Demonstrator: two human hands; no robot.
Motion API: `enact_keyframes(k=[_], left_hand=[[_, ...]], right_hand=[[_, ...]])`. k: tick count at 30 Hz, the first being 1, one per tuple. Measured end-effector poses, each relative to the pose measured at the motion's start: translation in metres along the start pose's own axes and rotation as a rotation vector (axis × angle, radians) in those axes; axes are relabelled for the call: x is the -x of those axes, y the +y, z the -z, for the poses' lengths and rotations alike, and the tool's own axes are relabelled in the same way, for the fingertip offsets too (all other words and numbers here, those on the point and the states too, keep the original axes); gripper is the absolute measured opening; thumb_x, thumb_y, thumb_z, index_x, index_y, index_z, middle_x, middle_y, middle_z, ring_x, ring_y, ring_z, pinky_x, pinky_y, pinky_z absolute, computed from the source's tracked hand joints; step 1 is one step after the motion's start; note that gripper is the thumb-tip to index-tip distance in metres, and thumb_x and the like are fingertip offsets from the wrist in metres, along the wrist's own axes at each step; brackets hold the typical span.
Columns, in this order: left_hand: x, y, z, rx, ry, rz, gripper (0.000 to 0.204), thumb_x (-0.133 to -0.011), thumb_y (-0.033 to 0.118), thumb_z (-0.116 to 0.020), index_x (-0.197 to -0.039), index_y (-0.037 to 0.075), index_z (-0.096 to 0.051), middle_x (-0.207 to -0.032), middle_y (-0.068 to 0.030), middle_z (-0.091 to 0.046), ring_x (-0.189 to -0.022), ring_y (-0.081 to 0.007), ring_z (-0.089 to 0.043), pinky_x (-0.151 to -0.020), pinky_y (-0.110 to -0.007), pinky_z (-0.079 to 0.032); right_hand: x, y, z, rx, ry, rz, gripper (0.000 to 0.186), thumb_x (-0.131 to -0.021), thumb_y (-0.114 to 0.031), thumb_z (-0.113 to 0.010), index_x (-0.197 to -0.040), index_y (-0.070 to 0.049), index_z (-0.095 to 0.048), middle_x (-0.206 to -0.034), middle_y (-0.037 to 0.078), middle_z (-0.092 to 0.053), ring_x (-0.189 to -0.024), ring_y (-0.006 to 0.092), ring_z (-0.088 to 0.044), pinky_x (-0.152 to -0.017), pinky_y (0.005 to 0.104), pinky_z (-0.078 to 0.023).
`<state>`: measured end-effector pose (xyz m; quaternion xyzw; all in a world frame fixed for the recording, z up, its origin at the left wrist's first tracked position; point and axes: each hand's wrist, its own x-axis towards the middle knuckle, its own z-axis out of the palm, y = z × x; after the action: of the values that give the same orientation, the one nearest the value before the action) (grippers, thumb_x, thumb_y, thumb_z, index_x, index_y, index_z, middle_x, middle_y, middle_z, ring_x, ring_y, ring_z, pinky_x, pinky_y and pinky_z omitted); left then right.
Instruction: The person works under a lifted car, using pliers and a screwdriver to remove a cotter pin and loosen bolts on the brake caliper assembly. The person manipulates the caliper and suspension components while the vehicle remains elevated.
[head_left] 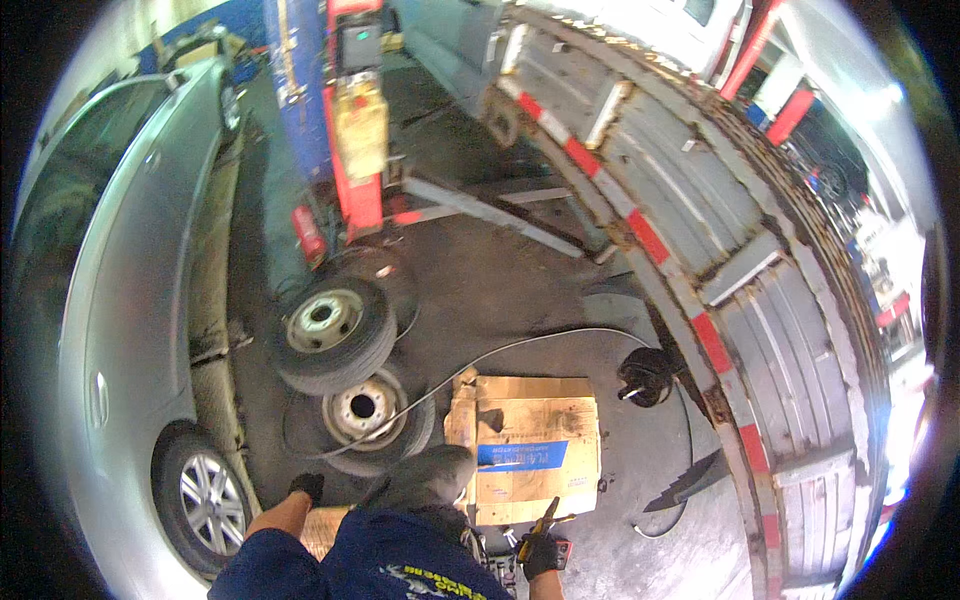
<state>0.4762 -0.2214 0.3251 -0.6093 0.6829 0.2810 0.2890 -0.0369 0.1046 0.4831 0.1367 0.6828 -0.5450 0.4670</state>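
Observation:
My right hand [541, 552], in a dark glove, is closed on a yellow-and-black hand tool [546, 519] with a narrow dark tip pointing up and away. The tool's exact kind is too small to make out. Just beyond it lies a flattened cardboard sheet [535, 408] with a blue printed band and dark stains. A small red-and-grey object [563, 553] shows right beside this hand. My left hand [308, 487], also dark-gloved, hangs to the left near a wheel with a pale rim [385, 393]; its fingers cannot be made out.
Another wheel [322, 322] rests partly over the first. A silver car [135, 260] stands on the left, a rusty truck bed side [655, 235] on the right. A hose [520, 340] crosses the floor to a black hub-like part [645, 377]. A lift post [355, 130] rises ahead.

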Motion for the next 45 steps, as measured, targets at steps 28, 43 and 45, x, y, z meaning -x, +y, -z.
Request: enact_keyframes(k=[28,43,45], left_hand=[[-0.01,-0.469,0.054,0.25,0.342,0.147,0.032,-0.097,0.023,-0.046,-0.105,0.009,-0.074,-0.108,-0.0192,-0.072,-0.1,-0.0364,-0.069,-0.085,-0.048,-0.055],[-0.082,-0.627,0.244,0.355,0.401,-0.066,0.029,-0.099,0.017,-0.047,-0.117,0.004,-0.066,-0.123,-0.0123,-0.065,-0.109,-0.0261,-0.061,-0.099,-0.038,-0.046],[-0.104,-0.632,0.269,0.392,0.376,-0.077,0.032,-0.1,0.017,-0.045,-0.122,0.006,-0.064,-0.128,-0.0108,-0.063,-0.114,-0.0246,-0.059,-0.102,-0.037,-0.043]], right_hand=[[0.042,0.145,-0.34,0.81,0.066,-0.047,0.017,-0.096,-0.025,-0.054,-0.085,-0.016,-0.064,-0.062,0.007,-0.057,-0.048,0.0256,-0.056,-0.045,0.0385,-0.047],[0.046,0.176,-0.645,1.522,-0.125,0.493,0.043,-0.089,-0.035,-0.062,-0.123,-0.009,-0.062,-0.11,0.019,-0.069,-0.1,0.0366,-0.067,-0.085,0.0476,-0.053],[0.042,0.205,-0.64,1.617,-0.182,0.44,0.05,-0.086,-0.034,-0.061,-0.131,-0.01,-0.06,-0.106,0.023,-0.069,-0.099,0.0397,-0.068,-0.085,0.0491,-0.054]])
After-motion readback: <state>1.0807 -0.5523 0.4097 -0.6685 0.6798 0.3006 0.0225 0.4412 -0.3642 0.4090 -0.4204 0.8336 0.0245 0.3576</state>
